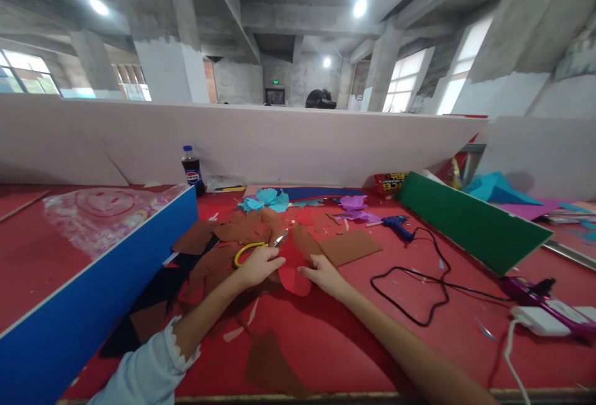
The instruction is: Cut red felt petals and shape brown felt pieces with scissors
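Observation:
A red rounded cut-out piece (294, 277), of paper or felt, is between my two hands above the table. My left hand (261, 265) pinches its left edge with thumb and fingers. At its right edge my right hand (328, 276) grips it the same way. Scissors with a yellow handle (246, 251) are just beyond my left hand, blades pointing away to the right; whether that hand touches them is unclear. Brown sheet scraps (212, 268) lie around and under the hands. A brown rectangular sheet (351, 247) rests right of them.
A blue board (116, 256) stands at left, a green board (470, 222) at right. A blue glue gun (398, 228) trails a black cord toward a power strip (542, 321). Cola bottle (192, 172), blue paper flower (267, 200) and purple paper flower (354, 203) sit near the white partition (279, 144).

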The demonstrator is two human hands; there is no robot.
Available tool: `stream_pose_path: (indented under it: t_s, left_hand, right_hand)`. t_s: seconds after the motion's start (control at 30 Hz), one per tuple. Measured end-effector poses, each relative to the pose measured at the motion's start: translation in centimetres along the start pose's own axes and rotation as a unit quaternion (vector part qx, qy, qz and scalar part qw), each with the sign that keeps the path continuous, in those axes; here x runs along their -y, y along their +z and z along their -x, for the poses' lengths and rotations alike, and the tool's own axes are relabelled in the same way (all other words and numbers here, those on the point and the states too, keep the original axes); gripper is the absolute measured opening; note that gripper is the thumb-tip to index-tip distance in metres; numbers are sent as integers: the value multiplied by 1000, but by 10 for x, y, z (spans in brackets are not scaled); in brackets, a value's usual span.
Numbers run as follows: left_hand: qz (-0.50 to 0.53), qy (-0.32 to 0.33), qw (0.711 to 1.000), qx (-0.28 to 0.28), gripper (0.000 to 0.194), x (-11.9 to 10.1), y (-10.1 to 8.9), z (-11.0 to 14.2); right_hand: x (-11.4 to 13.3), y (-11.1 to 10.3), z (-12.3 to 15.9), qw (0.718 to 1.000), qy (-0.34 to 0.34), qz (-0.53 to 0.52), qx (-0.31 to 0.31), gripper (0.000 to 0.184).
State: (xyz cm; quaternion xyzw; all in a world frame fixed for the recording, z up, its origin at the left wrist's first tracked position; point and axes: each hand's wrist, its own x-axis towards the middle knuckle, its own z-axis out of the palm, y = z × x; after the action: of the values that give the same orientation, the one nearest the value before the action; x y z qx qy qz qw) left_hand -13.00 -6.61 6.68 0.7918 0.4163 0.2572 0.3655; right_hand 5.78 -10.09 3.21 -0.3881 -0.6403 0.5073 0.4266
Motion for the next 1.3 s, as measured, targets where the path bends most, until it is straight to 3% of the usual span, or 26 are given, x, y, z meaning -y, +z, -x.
stream_pose_path:
  t_s: [0.27, 0.37, 0.6, 0.83, 1.0, 1.3]
  left_hand:
    - [59, -30, 989, -134, 34, -8, -3, -2]
    - [77, -53, 987, -134, 32, -10, 1, 0]
    - [100, -67, 985, -126, 26, -10, 6, 2]
    - [137, -22, 982, -132, 32, 9, -6, -7]
    - [143, -20, 983, -112, 32, 10, -14, -7]
    - [144, -29, 972, -185, 34, 9, -8, -7]
  right_hand:
    - [-3, -4, -1, 991, 67, -109, -26, 28]
    - [-4, -3, -3, 989, 75, -120, -47, 29]
    - [-6, -6, -6, 992, 49, -18, -117, 24]
    - [0, -8, -5, 994, 29, 37, -94, 22]
    - [3, -8, -3, 995, 28, 48, -82, 20]
    - [-11, -12, -8, 994, 25, 3, -107, 22]
